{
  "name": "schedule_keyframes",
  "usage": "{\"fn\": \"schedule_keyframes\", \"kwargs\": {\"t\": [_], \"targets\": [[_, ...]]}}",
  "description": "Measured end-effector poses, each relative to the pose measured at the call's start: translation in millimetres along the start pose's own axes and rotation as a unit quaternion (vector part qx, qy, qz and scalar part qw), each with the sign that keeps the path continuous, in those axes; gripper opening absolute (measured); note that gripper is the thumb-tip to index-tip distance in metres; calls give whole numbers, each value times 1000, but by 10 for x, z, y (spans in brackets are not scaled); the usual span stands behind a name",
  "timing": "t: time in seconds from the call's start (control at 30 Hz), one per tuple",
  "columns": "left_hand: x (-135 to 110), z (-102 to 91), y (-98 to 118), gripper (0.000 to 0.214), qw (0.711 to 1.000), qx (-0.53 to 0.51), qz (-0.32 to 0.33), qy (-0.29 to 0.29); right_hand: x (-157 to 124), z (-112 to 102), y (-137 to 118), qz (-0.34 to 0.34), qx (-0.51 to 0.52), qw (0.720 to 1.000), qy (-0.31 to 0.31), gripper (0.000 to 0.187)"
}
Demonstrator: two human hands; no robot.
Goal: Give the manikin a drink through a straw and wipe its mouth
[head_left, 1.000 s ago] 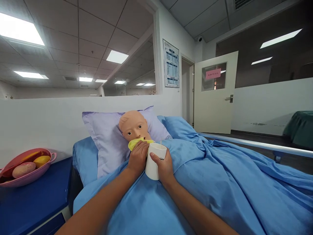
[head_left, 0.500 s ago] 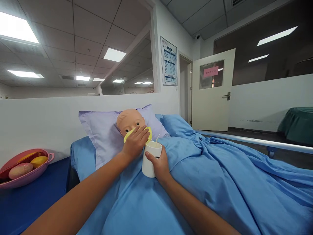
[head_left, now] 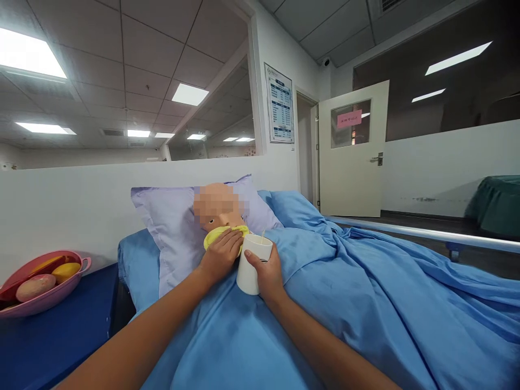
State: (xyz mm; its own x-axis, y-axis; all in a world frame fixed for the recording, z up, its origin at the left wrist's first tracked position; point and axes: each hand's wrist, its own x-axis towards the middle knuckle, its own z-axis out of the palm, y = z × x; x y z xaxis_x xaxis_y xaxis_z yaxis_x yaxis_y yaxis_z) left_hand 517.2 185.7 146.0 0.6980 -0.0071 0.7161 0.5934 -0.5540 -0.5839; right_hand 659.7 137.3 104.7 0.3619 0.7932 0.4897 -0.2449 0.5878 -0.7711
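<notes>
Bedside view from the head camera. The left hand pressed a yellow cloth against the chin and mouth of a training manikin, whose head lay on a lilac pillow; its fingers were curled over the cloth and closed on it. The right hand gripped a white cup — fingers wrapped round its far side, thumb on the near wall — and held it upright just beside the cloth, resting at the top of the blue blanket on the manikin's chest. A thin stick or straw stood in the cup; what the cup contained could not be told.

Judged from this arrangement, the wiping of the mouth was under way rather than finished: the cloth lay on the face and the cup had not yet been put down. Setting both aside appeared to remain.

At the left, a pink basket of fruit stood on the blue tabletop — well apart from both hands.
</notes>
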Motion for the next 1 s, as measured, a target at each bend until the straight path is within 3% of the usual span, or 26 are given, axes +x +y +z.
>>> {"fn": "schedule_keyframes", "kwargs": {"t": [0.13, 0.2, 0.33, 0.5, 0.67, 0.87, 1.0], "targets": [[-146, -97, 56, 33, 996, -57, -47, -44, -5, 4, -7, 3, -21, 1000, -15, 58], [-139, -174, 23, 33, 996, -70, -33, -53, -8, 2, -12, 2, -27, 999, -20, 58], [33, -279, -151, 32, 999, -38, 27, -17, -14, -5, -18, -9, -23, 999, -29, 58], [218, -126, -253, 35, 1000, 2, 17, 7, -9, -4, -33, 3, -29, 999, -25, 60], [93, 42, -118, 32, 1000, 29, 11, 4, 0, 2, -46, 7, -27, 999, -17, 62], [-142, -108, -11, 33, 998, -51, 26, -22, -15, -2, -44, 4, -25, 999, -31, 55], [1, -202, -62, 28, 999, -33, 36, -6, -12, 0, -37, -1, -27, 999, -28, 53]]}}
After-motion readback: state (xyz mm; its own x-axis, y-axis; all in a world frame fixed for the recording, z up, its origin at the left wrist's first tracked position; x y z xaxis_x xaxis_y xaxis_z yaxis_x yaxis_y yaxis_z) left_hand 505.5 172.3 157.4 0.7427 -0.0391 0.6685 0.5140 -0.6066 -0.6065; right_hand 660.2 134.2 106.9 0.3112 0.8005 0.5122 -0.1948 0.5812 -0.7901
